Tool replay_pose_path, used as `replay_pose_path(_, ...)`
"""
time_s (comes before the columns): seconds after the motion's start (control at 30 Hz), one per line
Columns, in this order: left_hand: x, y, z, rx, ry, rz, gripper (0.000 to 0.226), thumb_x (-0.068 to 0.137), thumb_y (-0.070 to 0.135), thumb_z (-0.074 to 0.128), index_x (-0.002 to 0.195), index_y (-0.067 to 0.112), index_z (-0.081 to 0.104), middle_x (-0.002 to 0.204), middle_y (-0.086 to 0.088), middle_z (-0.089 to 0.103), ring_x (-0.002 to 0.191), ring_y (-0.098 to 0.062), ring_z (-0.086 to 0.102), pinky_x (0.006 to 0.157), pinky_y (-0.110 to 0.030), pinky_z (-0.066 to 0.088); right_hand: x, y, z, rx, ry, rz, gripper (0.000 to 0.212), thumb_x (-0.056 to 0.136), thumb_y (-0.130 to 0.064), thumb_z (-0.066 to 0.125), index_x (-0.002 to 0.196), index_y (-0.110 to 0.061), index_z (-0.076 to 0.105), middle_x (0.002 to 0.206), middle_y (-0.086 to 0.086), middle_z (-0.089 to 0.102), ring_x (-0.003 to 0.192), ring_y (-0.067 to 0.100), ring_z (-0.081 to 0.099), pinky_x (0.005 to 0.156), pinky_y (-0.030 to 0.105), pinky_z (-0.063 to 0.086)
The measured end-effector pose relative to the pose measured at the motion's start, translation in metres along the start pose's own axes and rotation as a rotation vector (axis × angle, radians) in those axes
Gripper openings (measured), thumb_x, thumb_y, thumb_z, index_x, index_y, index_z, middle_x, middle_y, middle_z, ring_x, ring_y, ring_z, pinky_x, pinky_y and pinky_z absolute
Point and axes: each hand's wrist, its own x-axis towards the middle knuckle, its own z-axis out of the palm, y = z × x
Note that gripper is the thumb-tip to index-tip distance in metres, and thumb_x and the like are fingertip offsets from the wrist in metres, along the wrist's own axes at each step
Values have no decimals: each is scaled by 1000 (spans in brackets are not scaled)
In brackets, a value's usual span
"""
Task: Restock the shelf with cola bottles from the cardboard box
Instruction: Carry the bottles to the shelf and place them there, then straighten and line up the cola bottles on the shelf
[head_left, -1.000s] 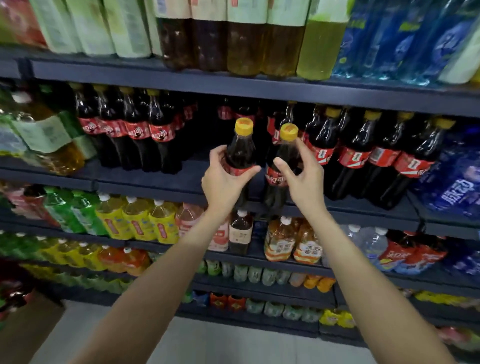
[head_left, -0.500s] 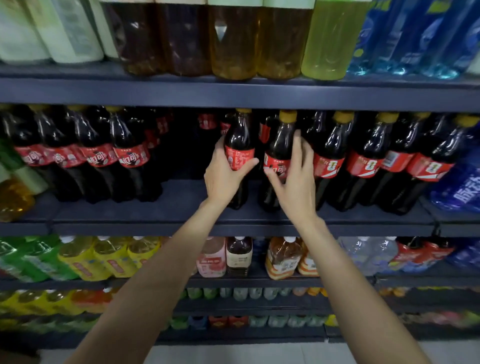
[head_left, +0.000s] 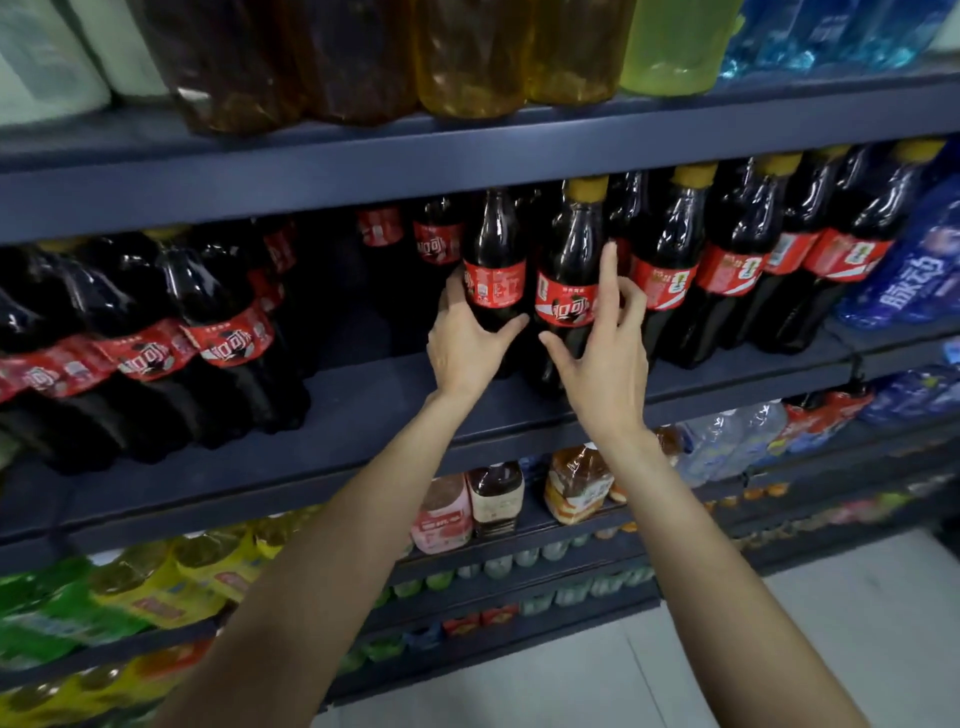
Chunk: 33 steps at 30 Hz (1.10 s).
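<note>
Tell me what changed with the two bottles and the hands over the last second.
Both cola bottles went from held in front of the shelf to standing on it. The right hand has opened off the right bottle. The left hand still grips the left bottle.

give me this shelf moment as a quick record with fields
setting: store shelving stocked with drinks
left hand: grips the left cola bottle at its red label
right hand: fingers spread, index finger raised, touching the right cola bottle; no closed grip
bottles: both upright on the dark shelf, side by side
shelf gap: bare stretch left of the two bottles
neighbours: cola row to the right, another cola group far left
above: amber and green drinks
cardboard box: not in view
</note>
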Motion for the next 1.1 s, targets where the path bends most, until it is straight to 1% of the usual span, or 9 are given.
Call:
replay_pose_path(0.17, 0, -1, 14, -50, 33, 10, 91, 73, 40, 78, 145, 14, 28, 129, -8, 57, 116, -25, 57, 91, -39, 49, -4, -2, -6, -12, 12, -21, 93, 84, -27, 70, 151, -18, 7, 136, 14, 37, 119, 28, 48, 76, 36, 51)
replay_pose_path(0.33, -10, -12, 6, -123, -116, 57, 98, 78, 21, 76, 150, 19, 10, 144, -6, 44, 131, -20, 43, 104, -36, 41, -19, -4, -9, 63, 195, -275, 48, 91, -12, 58, 136, -6, 43, 124, 17, 53, 114, 25, 49, 92, 38, 48)
replay_pose_path(0.4, -16, -21, -7, -85, -128, 78, 94, 79, 18, 73, 150, 20, 11, 146, -7, 40, 133, -19, 39, 104, -30, 37, -24, -12, -3, 132, 167, -389, 37, 90, -7, 57, 127, -4, 54, 118, 15, 59, 108, 24, 53, 92, 33, 47)
replay_pose_path(0.5, -25, -41, -36, -39, 44, 77, 77, 82, 15, 69, 146, 16, 26, 140, -5, 46, 127, -17, 45, 101, -27, 38, -26, -27, 15, 193, -8, -462, 32, 91, -7, 55, 122, -4, 58, 117, 12, 60, 107, 22, 55, 88, 26, 46)
replay_pose_path(0.63, -8, -74, -61, 45, 170, 22, 69, 86, 15, 64, 145, 11, 28, 139, -11, 45, 125, -24, 47, 100, -37, 43, -19, -49, 55, 165, -243, -449, 46, 90, -11, 54, 136, -7, 46, 134, 14, 47, 115, 26, 53, 81, 31, 52)
replay_pose_path(0.77, 29, -91, -56, 17, 135, 6, 78, 86, 8, 60, 150, 14, 15, 149, -16, 31, 129, -31, 44, 102, -35, 42, 2, -67, 105, 78, -317, -301, 68, 90, -7, 55, 149, -12, 22, 151, 24, 20, 128, 41, 39, 93, 43, 49)
replay_pose_path(0.93, 82, -107, -40, -103, 45, 67, 90, 84, -2, 60, 151, 14, 2, 157, -12, 13, 142, -22, 22, 108, -21, 21, 15, -83, 160, -81, -132, -54, 90, 84, -6, 61, 152, -20, 3, 152, 30, 12, 111, 43, 52, 80, 48, 54)
replay_pose_path(1.0, 96, -112, -37, -188, 2, 101, 93, 83, -5, 60, 151, 12, -1, 158, -11, 10, 144, -19, 17, 116, -28, 16, 21, -85, 174, -99, -31, 41, 85, 87, -8, 59, 152, -21, 5, 151, 31, 15, 109, 42, 54, 81, 47, 55)
replay_pose_path(1.1, 104, -118, -31, -181, -9, 120, 93, 84, -3, 60, 151, 16, -1, 157, -9, 17, 142, -19, 23, 116, -40, 24, 32, -86, 181, -94, 19, 169, 79, 94, -16, 53, 151, -24, -2, 152, 30, 16, 118, 41, 52, 89, 44, 51)
